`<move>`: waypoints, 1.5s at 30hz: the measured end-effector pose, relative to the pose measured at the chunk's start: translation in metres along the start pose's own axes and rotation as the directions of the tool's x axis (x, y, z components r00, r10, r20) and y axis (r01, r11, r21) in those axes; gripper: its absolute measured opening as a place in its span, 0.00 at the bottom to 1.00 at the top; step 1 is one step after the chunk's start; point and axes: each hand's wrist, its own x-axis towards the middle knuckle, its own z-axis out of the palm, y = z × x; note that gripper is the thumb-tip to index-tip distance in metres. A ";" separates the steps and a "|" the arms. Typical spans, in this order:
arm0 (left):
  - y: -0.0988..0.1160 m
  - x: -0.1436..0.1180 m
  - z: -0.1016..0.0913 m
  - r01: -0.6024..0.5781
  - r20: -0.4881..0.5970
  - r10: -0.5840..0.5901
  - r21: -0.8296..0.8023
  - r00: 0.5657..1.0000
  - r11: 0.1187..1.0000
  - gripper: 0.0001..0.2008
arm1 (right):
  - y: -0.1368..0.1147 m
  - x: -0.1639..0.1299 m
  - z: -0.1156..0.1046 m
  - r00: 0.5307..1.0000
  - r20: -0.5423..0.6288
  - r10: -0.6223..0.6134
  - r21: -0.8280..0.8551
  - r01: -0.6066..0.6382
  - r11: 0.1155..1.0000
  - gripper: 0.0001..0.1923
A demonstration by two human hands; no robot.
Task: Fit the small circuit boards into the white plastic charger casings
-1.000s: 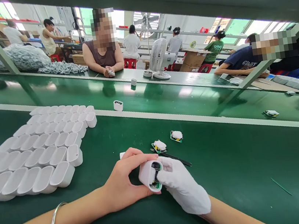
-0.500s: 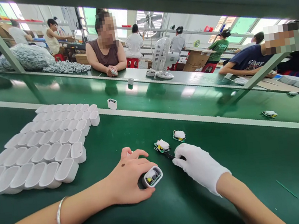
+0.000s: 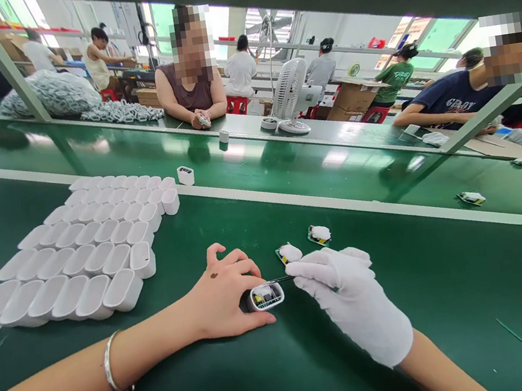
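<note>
My bare left hand (image 3: 226,294) grips a white oval plastic housing (image 3: 251,303) between thumb and forefinger, its other fingers bent and spread. The housing's open end faces me, and a circuit board with yellow and black parts (image 3: 266,296) shows inside. In its white glove, my right hand (image 3: 348,300) pinches thin black tweezers (image 3: 280,279), whose tip reaches the housing's upper rim; the glove hides their rear part. Just beyond the gloved fingers lie two circuit boards with white tops, one nearer (image 3: 290,253) and one farther (image 3: 319,234).
Rows of white oval housings (image 3: 123,289) stand at left on the green bench (image 3: 248,378). One filled housing (image 3: 185,176) stands by the white divider strip (image 3: 339,196). Another board (image 3: 472,198) lies beyond the strip. Across sit co-workers, near a white fan (image 3: 290,97).
My right hand has moved the tweezers from beside the nearer board to the housing's rim. My left hand still holds the housing, now turned more level. The view has shifted slightly.
</note>
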 end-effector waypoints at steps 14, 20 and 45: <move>-0.003 0.002 0.001 0.038 0.030 -0.038 -0.025 0.999 0.999 0.07 | -0.003 0.002 0.005 0.992 0.089 -0.089 -0.097 0.098 0.990 0.22; -0.004 0.001 0.003 0.043 -0.002 -0.043 -0.022 0.999 0.999 0.05 | 0.008 0.003 -0.008 0.994 0.072 -0.078 -0.095 0.085 0.992 0.15; -0.003 0.000 0.009 0.053 -0.039 -0.053 -0.006 0.998 0.999 0.06 | 0.007 0.004 0.003 0.980 0.158 -0.124 -0.141 0.147 0.979 0.17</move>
